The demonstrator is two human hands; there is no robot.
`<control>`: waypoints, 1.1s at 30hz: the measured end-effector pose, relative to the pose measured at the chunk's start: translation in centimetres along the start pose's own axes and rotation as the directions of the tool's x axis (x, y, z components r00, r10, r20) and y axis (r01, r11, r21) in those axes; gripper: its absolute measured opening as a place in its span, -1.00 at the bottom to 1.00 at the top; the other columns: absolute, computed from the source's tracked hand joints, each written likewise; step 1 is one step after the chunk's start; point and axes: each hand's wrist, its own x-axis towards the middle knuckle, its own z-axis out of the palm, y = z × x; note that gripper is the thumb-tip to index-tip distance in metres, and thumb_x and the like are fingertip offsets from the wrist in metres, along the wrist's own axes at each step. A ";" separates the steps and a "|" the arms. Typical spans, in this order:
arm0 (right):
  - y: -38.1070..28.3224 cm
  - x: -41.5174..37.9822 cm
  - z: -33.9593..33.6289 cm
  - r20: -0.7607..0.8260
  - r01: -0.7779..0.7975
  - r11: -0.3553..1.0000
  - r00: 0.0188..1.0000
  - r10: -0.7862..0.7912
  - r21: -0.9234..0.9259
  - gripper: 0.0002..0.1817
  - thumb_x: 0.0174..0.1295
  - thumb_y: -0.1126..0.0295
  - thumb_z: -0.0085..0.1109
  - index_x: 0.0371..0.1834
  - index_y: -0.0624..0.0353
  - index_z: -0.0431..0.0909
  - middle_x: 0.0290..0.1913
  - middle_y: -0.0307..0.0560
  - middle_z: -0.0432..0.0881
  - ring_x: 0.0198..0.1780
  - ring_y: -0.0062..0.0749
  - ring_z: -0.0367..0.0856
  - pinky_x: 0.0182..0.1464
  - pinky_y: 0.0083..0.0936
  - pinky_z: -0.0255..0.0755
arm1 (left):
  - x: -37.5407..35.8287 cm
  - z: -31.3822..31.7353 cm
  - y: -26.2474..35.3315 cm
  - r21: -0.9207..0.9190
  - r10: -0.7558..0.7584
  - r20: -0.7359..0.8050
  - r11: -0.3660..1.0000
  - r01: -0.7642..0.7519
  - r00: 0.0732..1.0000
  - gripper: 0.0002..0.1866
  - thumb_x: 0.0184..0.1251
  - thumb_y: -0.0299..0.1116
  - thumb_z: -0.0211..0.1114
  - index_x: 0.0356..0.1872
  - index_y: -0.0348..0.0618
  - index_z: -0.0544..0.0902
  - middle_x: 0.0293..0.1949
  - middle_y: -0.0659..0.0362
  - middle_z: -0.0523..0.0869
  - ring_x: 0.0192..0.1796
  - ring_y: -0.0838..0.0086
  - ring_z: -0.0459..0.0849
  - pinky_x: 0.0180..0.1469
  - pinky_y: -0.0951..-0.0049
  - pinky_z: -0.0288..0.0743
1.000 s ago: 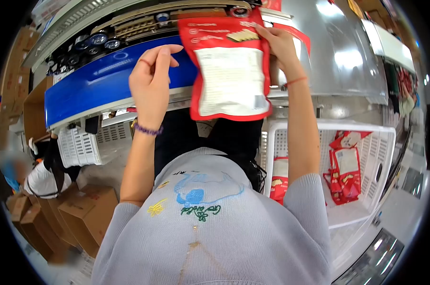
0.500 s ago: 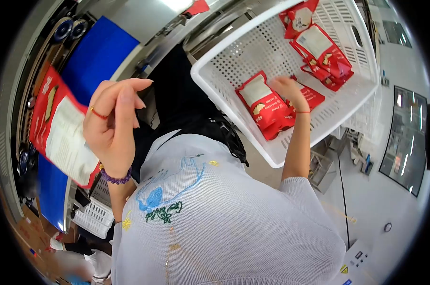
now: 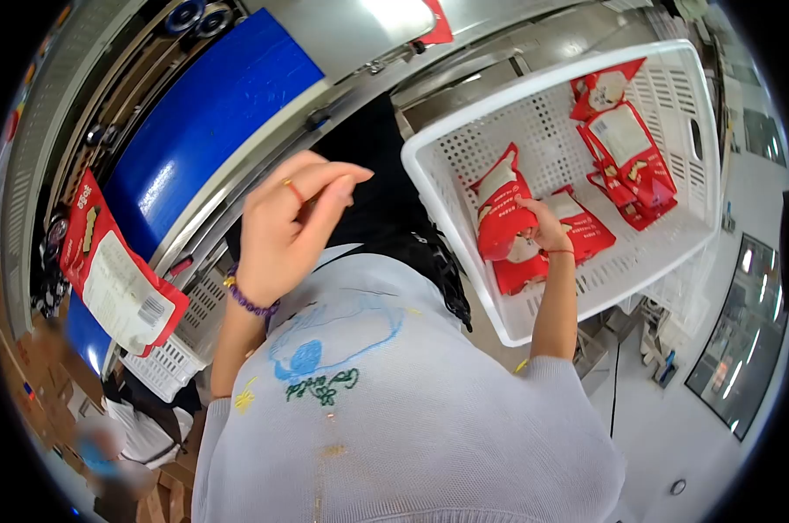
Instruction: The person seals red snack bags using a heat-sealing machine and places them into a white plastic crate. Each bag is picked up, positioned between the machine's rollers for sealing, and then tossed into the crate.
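Observation:
My right hand (image 3: 548, 228) reaches into a white perforated basket (image 3: 451, 139) and grips the edge of a red food bag (image 3: 501, 213), which is tilted up from the bags beneath. Another red bag (image 3: 586, 228) lies just beyond those fingers. In front of my shirt hangs my left hand (image 3: 294, 228), its fingers curled in and the thumb against the index finger, with nothing visible in them. Left of it, a red bag (image 3: 120, 275) with a pale label and a barcode rests on the blue conveyor belt (image 3: 207, 122).
More red bags (image 3: 630, 161) lie at the basket's far end. A metal rail edges the belt, with a smaller white basket (image 3: 163, 370) below it. Another person (image 3: 142, 431), partly blurred, is at lower left near cardboard boxes (image 3: 50, 366).
My right hand has closed on a bag in the basket and tipped it up. My left hand has moved right, away from the bag on the belt. The whole view has shifted.

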 end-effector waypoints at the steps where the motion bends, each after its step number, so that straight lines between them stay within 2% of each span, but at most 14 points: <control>1: -2.2 -2.0 2.8 0.020 0.000 1.000 1.000 0.000 -0.009 -0.76 0.25 0.23 0.21 -0.28 0.21 0.60 -0.50 -0.21 0.66 -0.55 -0.57 0.55 -0.54 -0.57 0.38 | 0.1 0.0 -0.5 0.050 0.034 0.047 0.998 -0.037 0.998 -0.81 0.30 -0.50 0.26 -0.08 -0.16 0.71 -0.31 0.24 0.61 -0.43 0.62 0.54 -0.44 0.63 0.33; 5: -6.8 -8.6 10.7 0.147 0.321 0.939 0.930 -0.337 0.124 -0.70 0.33 0.30 0.13 -0.10 0.36 0.59 -0.18 -0.06 0.71 -0.18 -0.44 0.68 -0.02 -0.54 0.52 | 1.6 0.7 -1.2 -0.016 0.179 0.193 0.984 -0.180 0.965 -0.40 0.12 -0.57 0.30 0.27 -0.10 0.48 0.20 0.06 0.50 0.19 0.30 0.53 0.13 0.43 0.49; 7: -5.9 -7.5 10.0 -0.061 0.673 0.599 0.685 -0.726 0.434 -0.71 0.28 0.39 0.16 -0.05 0.39 0.55 -0.03 0.10 0.64 -0.01 -0.20 0.62 0.12 -0.36 0.50 | 2.1 0.9 -1.7 -0.039 0.223 0.324 0.974 -0.222 0.920 -0.21 -0.03 -0.62 0.31 0.38 -0.15 0.34 0.38 -0.02 0.33 0.44 0.14 0.27 0.47 0.27 0.12; 10: -6.6 -7.3 13.0 -0.065 0.748 0.024 -0.026 -0.998 -0.663 -0.66 0.27 0.32 0.11 -0.03 0.38 0.53 -0.02 0.20 0.63 -0.04 -0.13 0.65 0.04 -0.22 0.57 | 2.1 0.9 -1.7 -0.090 0.336 0.374 0.941 -0.326 0.865 -0.12 -0.07 -0.55 0.44 0.40 -0.21 0.28 0.49 0.02 0.14 0.50 0.12 0.17 0.48 0.27 0.11; 13: -7.2 -10.4 18.4 -0.086 0.968 0.137 0.158 -0.984 0.211 -0.53 0.33 0.08 0.00 0.01 0.30 0.55 -0.01 0.24 0.63 0.07 -0.17 0.62 0.13 -0.17 0.52 | 2.3 0.7 -1.6 -0.296 0.515 0.247 0.847 -0.443 0.821 -0.13 -0.07 -0.54 0.44 0.39 -0.17 0.28 0.37 -0.08 0.34 0.45 0.08 0.24 0.44 0.19 0.18; 16: -10.1 -11.8 24.2 -0.020 0.956 -0.217 -0.217 -0.976 0.198 -0.53 0.45 0.07 -0.16 -0.01 0.26 0.59 -0.03 0.26 0.65 0.13 -0.19 0.59 0.18 -0.14 0.48 | 1.3 -0.3 -1.4 -0.483 0.459 0.061 0.791 -0.376 0.887 -0.40 0.07 -0.50 0.45 0.22 -0.20 0.51 0.14 0.03 0.60 0.18 0.34 0.55 0.22 0.35 0.43; 17: -11.8 -11.9 24.4 0.336 0.631 0.198 -0.105 -0.936 0.750 -0.53 0.50 0.07 -0.24 0.02 0.20 0.59 -0.09 0.15 0.69 0.10 -0.24 0.60 0.18 -0.15 0.47 | 0.9 0.1 -1.3 -0.587 0.334 -0.010 0.761 -0.276 0.942 -0.50 0.14 -0.48 0.44 0.15 -0.21 0.57 0.05 0.09 0.67 0.06 0.45 0.63 0.12 0.45 0.50; 20: -14.5 -14.2 26.1 0.713 0.124 0.702 -0.113 -0.692 0.701 -0.48 0.55 -0.01 -0.42 -0.22 0.06 0.54 -0.38 -0.27 0.69 -0.12 -0.49 0.61 0.00 -0.30 0.51 | -0.7 -0.5 -1.0 -0.704 0.014 -0.157 0.700 -0.122 0.988 -0.63 0.21 -0.48 0.42 0.05 -0.28 0.61 -0.14 0.21 0.73 -0.14 0.64 0.63 -0.05 0.57 0.53; 21: -15.1 -14.6 25.5 0.748 0.167 0.729 -0.119 -0.654 0.664 -0.48 0.55 -0.02 -0.41 -0.31 0.05 0.49 -0.40 -0.30 0.66 -0.18 -0.53 0.59 -0.05 -0.33 0.52 | -1.0 -1.2 -0.5 -0.722 -0.045 -0.229 0.678 -0.139 0.972 -0.63 0.22 -0.48 0.41 0.05 -0.29 0.61 -0.16 0.22 0.73 -0.16 0.65 0.63 -0.07 0.57 0.53; 22: -13.9 -15.3 24.2 0.493 0.334 0.528 0.189 -0.849 0.781 -0.58 0.53 0.02 -0.25 -0.40 0.06 0.34 -0.38 -0.24 0.59 -0.22 -0.52 0.58 -0.14 -0.37 0.52 | -0.8 -1.7 -0.7 -0.686 -0.036 -0.319 0.699 -0.204 0.947 -0.64 0.23 -0.48 0.40 0.05 -0.30 0.61 -0.18 0.25 0.73 -0.18 0.66 0.63 -0.10 0.57 0.54; 23: -15.1 -14.2 23.7 0.509 0.397 0.488 0.058 -0.859 0.777 -0.60 0.43 0.00 -0.01 -0.23 0.17 0.39 -0.22 -0.17 0.55 -0.15 -0.45 0.57 -0.07 -0.36 0.51 | -0.7 -2.5 -1.2 -0.685 -0.037 -0.300 0.704 -0.188 0.953 -0.66 0.25 -0.48 0.38 0.05 -0.30 0.61 -0.20 0.26 0.73 -0.19 0.65 0.63 -0.11 0.56 0.54; 25: -14.7 -14.0 26.1 -0.125 0.968 0.195 0.176 -0.976 -0.158 -0.40 0.23 -0.09 0.24 -0.01 0.27 0.43 -0.07 -0.09 0.54 -0.01 -0.35 0.55 0.07 -0.40 0.47 | -0.7 -3.3 -1.7 -0.650 -0.050 -0.253 0.749 -0.132 0.966 -0.71 0.27 -0.48 0.36 0.00 -0.29 0.64 -0.23 0.24 0.73 -0.20 0.64 0.64 -0.11 0.58 0.54; 29: -12.4 -10.8 26.0 0.440 0.909 0.416 0.386 -0.811 -0.030 -0.37 -0.01 0.40 0.44 0.17 0.33 0.44 0.09 -0.03 0.56 0.16 -0.33 0.50 0.21 -0.44 0.36 | -0.3 -4.1 -1.2 -0.408 0.102 -0.176 0.897 -0.167 0.979 -0.76 0.28 -0.49 0.35 -0.05 -0.30 0.65 -0.22 0.21 0.72 -0.20 0.63 0.64 -0.13 0.59 0.53; 33: -13.9 -9.2 29.0 0.268 0.914 0.393 0.405 -0.874 -0.101 -0.59 0.14 0.63 0.25 0.10 0.34 0.50 0.04 -0.14 0.60 -0.01 -0.51 0.55 0.12 -0.57 0.38 | 1.5 -4.7 -2.1 -0.505 -0.069 -0.232 0.861 -0.059 0.970 -0.80 0.34 -0.47 0.31 -0.06 -0.29 0.66 -0.12 0.24 0.73 -0.11 0.64 0.62 -0.01 0.61 0.52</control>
